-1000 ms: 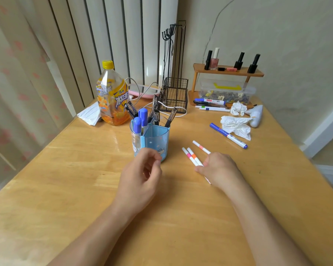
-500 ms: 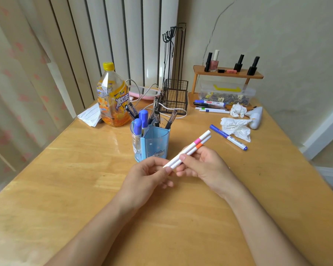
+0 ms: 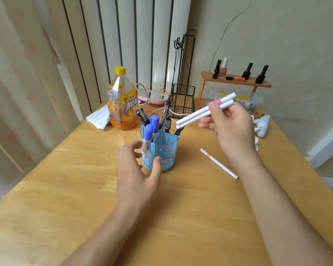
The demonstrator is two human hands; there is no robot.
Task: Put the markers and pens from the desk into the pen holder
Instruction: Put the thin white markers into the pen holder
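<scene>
A blue pen holder stands mid-desk with several blue-capped markers and dark pens in it. My left hand is at its left side, thumb on the front wall and fingers spread around it. My right hand is raised to the right of the holder, holding two white pens side by side; their lower ends hang just over the holder's right rim. A third white pen with an orange band lies on the desk right of the holder.
An orange drink bottle and folded paper stand behind the holder at left. A black wire basket, a wooden shelf with nail polish bottles and a clear box are at the back. A white object lies far right.
My right hand lifted two white pens off the desk and carried them up to the holder's rim. My left hand let go of their tips and moved to the holder's side.
</scene>
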